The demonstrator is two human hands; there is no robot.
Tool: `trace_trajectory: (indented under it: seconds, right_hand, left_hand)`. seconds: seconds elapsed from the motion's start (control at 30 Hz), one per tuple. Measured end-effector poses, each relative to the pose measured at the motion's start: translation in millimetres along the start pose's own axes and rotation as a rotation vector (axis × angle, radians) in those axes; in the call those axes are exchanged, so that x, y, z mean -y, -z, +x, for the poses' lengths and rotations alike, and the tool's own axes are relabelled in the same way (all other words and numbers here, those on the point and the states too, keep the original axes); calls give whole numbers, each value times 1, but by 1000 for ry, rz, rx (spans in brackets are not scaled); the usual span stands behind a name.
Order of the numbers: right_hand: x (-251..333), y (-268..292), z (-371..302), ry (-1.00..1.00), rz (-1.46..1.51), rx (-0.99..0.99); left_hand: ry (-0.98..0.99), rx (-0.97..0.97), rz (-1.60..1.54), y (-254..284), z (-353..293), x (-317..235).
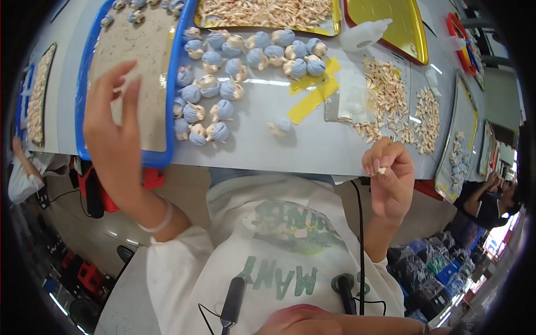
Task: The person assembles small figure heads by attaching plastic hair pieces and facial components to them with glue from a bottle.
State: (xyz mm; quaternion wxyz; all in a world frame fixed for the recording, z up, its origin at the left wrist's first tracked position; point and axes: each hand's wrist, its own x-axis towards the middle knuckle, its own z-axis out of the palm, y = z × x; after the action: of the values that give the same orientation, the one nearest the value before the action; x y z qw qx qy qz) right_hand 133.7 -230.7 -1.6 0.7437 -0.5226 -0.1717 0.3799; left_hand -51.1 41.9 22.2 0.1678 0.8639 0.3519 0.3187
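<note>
My left hand (114, 120) is raised over the blue-rimmed tray (170, 111), thumb and fingers apart with nothing between them. Close to the table's front edge, my right hand (393, 176) pinches a small cream-coloured piece (382, 170) between thumb and fingertips. Loose small cream pieces (385, 84) lie in a spread heap just beyond that hand. Between my hands, a blurred little figure head (281, 127) with blue hair rests apart from the others. Several similar blue-haired heads (223, 109) are grouped on the table right of the tray.
Yellow tape strips (315, 99) and a white pad (355, 92) lie mid-table. Behind them stands a white squeeze bottle (364, 36). Trays line the back, one full of cream pieces (268, 12), another gold (393, 22). A black cable (360, 240) hangs before me. Other people sit at both sides.
</note>
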Motion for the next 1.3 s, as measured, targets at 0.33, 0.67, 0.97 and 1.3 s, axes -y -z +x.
trace_trajectory:
  seconds: [0.33, 0.67, 0.97, 1.3]
  right_hand:
    - [4, 1, -3, 65, -53, 36]
    - [8, 22, 1, 46, -48, -103]
    - [10, 0, 6, 130, -155, 62]
    - [16, -21, -5, 202, -404, 144]
  left_hand:
    - [-323, 233, 317, -36, 101, 130]
    - [65, 313, -958, -8, 7, -14]
    - [377, 479, -1647, -63, -84, -86]
    - [278, 581, -1654, -74, -99, -102]
